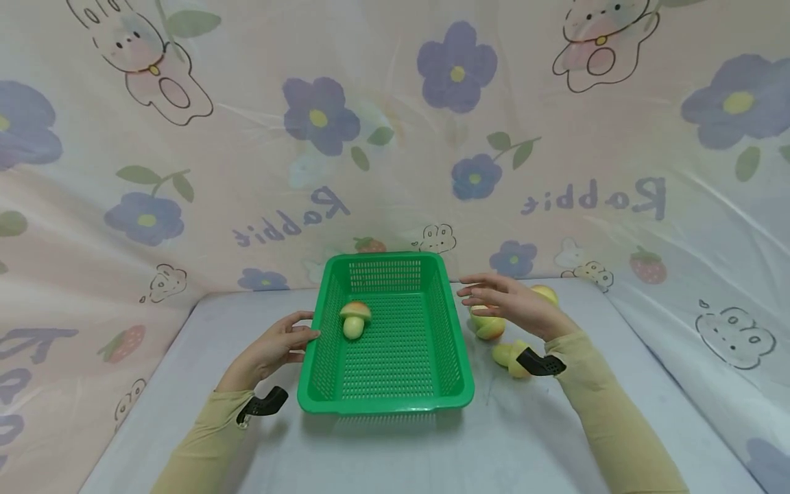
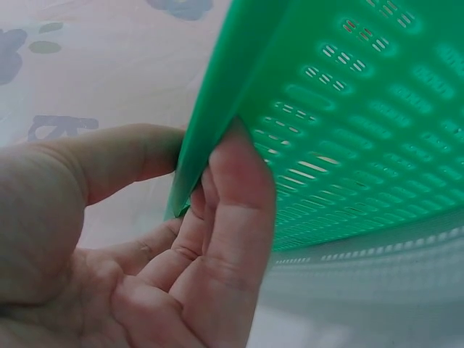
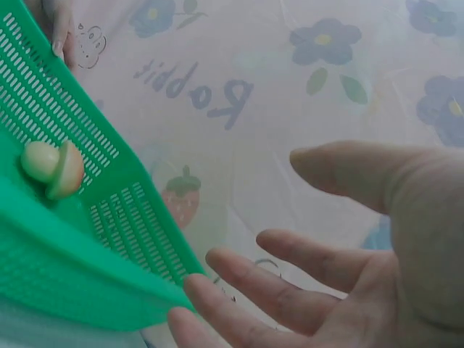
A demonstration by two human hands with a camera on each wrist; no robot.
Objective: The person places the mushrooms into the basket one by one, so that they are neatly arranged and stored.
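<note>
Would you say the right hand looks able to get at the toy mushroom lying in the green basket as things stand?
Probably yes: the right hand hovers open beside the green basket, which has no lid, and nothing covers the toy mushroom.

The person wears long, close-fitting sleeves of pale tan-yellow cloth on both arms, the left sleeve [image 1: 204, 439] and the right sleeve [image 1: 611, 412] each reaching the wrist, where a small black curved device is strapped: one at left [image 1: 264, 403], one at right [image 1: 540, 362]
</note>
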